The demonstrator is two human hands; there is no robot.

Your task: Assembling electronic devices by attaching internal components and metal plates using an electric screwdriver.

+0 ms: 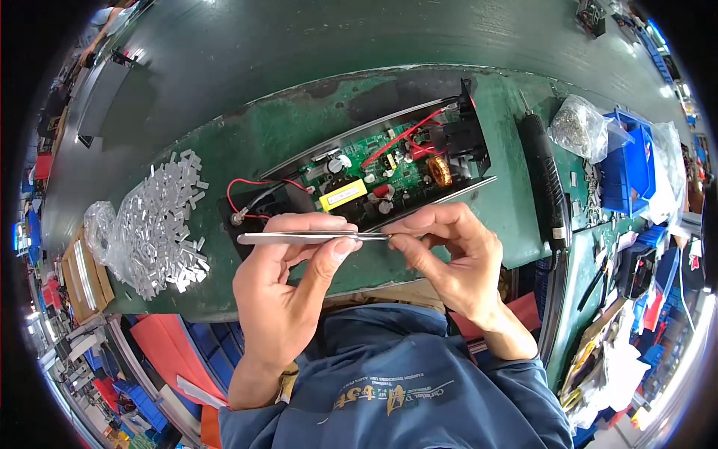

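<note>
My left hand (280, 299) is closed round a pair of metal tweezers (262, 238), held level between thumb and fingers with the tips pointing right. At those tips, the thumb and forefinger of my right hand (464, 266) pinch together. Whatever is between them is too small to make out. Just beyond both hands lies a long black metal housing (288, 163), open on top, with a green circuit board (404, 178) inside. The board carries a yellow transformer (343, 196), a copper-wound coil (439, 171) and red wires (400, 139).
Left of the housing, small clear plastic pieces (168, 224) spill from a bag, beside a cardboard box (81, 273). A black electric screwdriver (546, 179) lies to the right. Past it are a bag of small metal parts (577, 127) and a blue bin (627, 168).
</note>
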